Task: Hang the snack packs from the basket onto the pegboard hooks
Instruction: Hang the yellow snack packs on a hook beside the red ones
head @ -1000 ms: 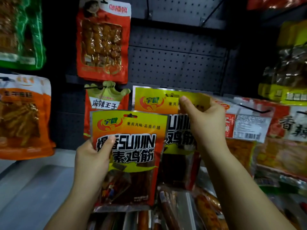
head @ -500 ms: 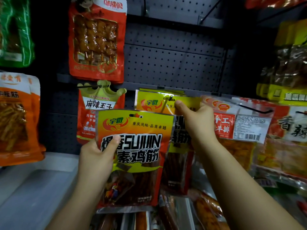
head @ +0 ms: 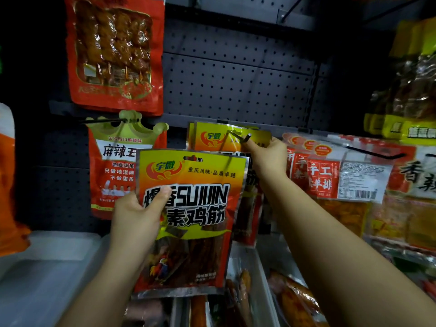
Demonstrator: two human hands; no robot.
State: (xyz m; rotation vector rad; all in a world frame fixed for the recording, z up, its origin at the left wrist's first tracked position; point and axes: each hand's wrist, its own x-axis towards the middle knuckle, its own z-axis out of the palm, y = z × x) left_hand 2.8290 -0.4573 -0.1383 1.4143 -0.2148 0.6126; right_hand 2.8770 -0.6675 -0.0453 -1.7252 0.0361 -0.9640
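Note:
My left hand [head: 136, 218] grips a yellow and red snack pack [head: 191, 220] by its left edge, thumb on the front, holding it upright before the pegboard [head: 236, 86]. Behind it, my right hand [head: 266, 156] pinches the top of a matching pack [head: 212, 138] that hangs with others of its kind on a black hook [head: 243, 138]. The hook's tip shows just above my right thumb. The held pack hides most of the hanging ones. The basket is not in view.
A red skewer pack [head: 113, 53] and a crown-topped red pack [head: 113, 166] hang at the left. Red and orange packs [head: 330, 175] on another hook [head: 375, 153] hang at the right, yellow packs [head: 412, 90] above them. Sausage packs [head: 295, 300] lie on the shelf below.
The camera has come closer and shifted left. My right hand has slid the hanging pack farther onto the hook, so the hook's tip now shows. My left hand still holds its pack.

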